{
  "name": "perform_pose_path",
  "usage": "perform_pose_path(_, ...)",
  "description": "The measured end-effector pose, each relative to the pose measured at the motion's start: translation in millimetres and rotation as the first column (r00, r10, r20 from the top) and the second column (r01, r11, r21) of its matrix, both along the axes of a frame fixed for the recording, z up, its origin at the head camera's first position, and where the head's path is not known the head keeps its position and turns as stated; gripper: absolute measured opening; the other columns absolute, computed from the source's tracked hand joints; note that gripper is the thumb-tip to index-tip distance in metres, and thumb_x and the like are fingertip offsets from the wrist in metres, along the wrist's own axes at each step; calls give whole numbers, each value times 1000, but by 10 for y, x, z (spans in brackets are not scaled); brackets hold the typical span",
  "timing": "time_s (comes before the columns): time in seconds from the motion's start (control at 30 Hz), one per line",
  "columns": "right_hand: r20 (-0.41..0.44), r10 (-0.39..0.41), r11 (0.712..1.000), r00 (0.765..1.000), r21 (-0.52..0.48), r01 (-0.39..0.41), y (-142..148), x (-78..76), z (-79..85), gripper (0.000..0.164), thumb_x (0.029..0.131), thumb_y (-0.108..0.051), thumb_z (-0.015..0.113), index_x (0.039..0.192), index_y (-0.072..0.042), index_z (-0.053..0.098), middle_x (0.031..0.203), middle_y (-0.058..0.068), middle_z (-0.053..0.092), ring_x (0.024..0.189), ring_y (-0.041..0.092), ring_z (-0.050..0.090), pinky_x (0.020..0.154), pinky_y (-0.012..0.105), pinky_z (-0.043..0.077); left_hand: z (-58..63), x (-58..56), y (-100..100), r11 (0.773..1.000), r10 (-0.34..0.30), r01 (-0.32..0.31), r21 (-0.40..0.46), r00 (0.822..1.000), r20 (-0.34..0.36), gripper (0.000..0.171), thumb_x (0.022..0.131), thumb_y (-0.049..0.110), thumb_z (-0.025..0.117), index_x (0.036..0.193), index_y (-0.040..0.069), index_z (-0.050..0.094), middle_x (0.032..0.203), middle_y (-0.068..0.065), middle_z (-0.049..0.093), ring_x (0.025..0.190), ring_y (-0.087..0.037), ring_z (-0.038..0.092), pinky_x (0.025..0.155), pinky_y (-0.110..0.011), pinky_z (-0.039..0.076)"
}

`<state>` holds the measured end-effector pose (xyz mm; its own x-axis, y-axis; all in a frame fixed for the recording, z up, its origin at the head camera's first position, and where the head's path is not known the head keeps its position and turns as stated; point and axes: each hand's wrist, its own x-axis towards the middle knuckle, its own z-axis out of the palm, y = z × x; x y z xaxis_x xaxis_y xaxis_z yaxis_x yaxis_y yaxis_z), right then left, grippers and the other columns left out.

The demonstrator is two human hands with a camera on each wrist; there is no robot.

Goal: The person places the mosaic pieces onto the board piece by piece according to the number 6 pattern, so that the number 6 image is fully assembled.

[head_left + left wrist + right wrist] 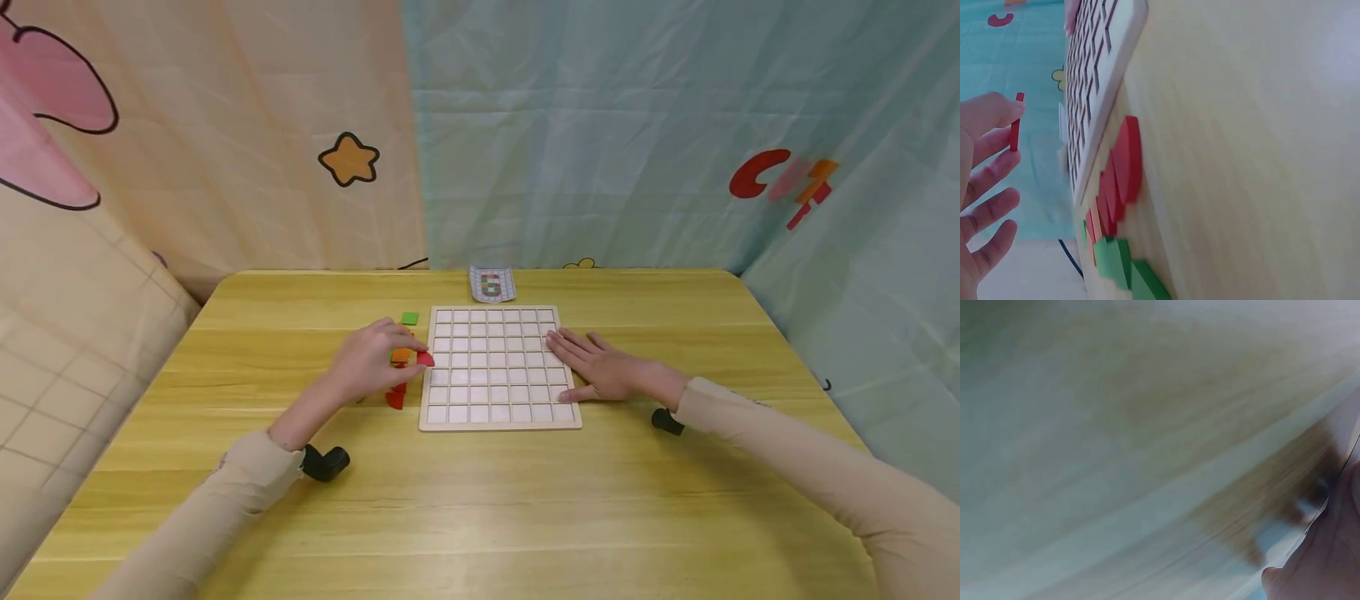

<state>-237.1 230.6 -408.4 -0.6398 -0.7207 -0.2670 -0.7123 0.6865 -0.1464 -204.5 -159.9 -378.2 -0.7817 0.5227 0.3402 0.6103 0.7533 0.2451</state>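
A red rounded piece [425, 359] is pinched between the thumb and fingers of my left hand [372, 358], right at the left edge of a white grid board [480, 367]. From the side, in the left wrist view, that thin red piece [1017, 122] is held up off the table. Below the hand lies a row of loose pieces: red pieces [1125, 162], orange ones [401, 355] and green ones [1121, 259]. My right hand [603, 367] rests with fingers spread on the board's right edge. The grid's squares hold no coloured pieces.
Behind the board lies a small printed card [492, 284] with a coloured figure on a grid. A green square [409, 318] sits by the board's far left corner. Black wrist-camera parts [326, 463] show under the sleeves. Printed curtains [600, 125] stand behind the wooden table [495, 517].
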Motion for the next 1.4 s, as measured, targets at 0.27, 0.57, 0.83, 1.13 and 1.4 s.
perform_pose_path(0.27, 8, -6, 1000, 1000, 8, 6, -3, 4, -2, 92, 94, -60, 43, 155, -7, -1, 163, 12, -5, 150, 31, -4, 116, 60, 5, 23, -150, 238, 1000, 13, -14, 26, 999, 39, 27, 78, 32, 78, 99, 15, 77, 97, -3, 73, 94, -23, 62, 75, -36, 53)
perform_pose_path(0.57, 3, -8, 1000, 1000, 6, 8, 6, 4, -19, 91, 94, -60, 42, 155, -8, -1, 163, 11, -5, 150, 31, -3, 116, 59, 6, 32, -308, 486, 999, 9, -13, 46, 996, 89, 27, 80, 32, 76, 101, 15, 77, 101, -3, 73, 97, -22, 62, 74, -36, 53)
perform_pose_path(0.83, -5, 1, 1000, 1000, -1, -1, 7, 5, -10, 92, 94, -61, 41, 155, -8, -2, 163, 11, -5, 150, 30, -3, 117, 58, 7, -13, -430, 662, 998, 9, -18, 63, 990, 143, 29, 80, 33, 77, 103, 16, 77, 102, -1, 74, 92, -19, 63, 69, -30, 50)
perform_pose_path(1.13, 0, -1, 1000, 1000, 11, 1, 0, 9, 9, 92, 94, -61, 41, 155, -7, -1, 163, 11, -4, 150, 31, -3, 117, 58, 7, -56, -573, 858, 998, 22, -35, 55, 977, 210, 31, 81, 34, 75, 107, 17, 76, 108, 1, 73, 87, -16, 62, 68, -27, 47)
perform_pose_path(1.4, -8, 8, 999, 1000, -34, -9, 14, 7, -16, 90, 95, -58, 44, 155, -5, 2, 162, 15, 1, 149, 35, 1, 115, 61, 9, -86, -693, 1001, 997, 34, -49, 53, 964, 266, 30, 83, 34, 73, 108, 17, 75, 107, 2, 73, 93, -16, 62, 73, -30, 49)
